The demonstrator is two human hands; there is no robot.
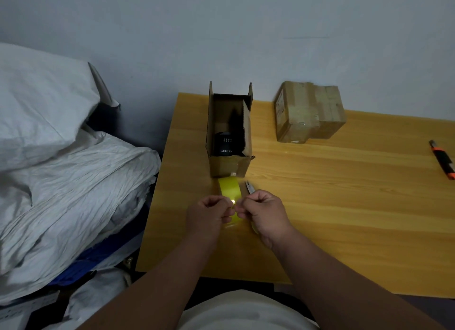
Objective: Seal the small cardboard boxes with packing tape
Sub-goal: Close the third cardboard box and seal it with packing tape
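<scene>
An open cardboard box [229, 165] lies on the wooden table [344, 194], flaps up, with a black item marked AUBURN [225, 144] inside. A strip of yellowish packing tape [230, 189] runs from the box's near bottom edge toward me. My left hand [209, 215] pinches the tape's left side. My right hand [264, 212] pinches its right side and also grips scissors, whose blades [249, 187] stick out above the knuckles. The tape roll is mostly hidden under my right hand. A taped-up box [309, 112] sits at the back right.
An orange and black utility knife [443, 160] lies near the table's right edge. Large white sacks [61, 169] are piled to the left of the table. A grey wall stands right behind the table.
</scene>
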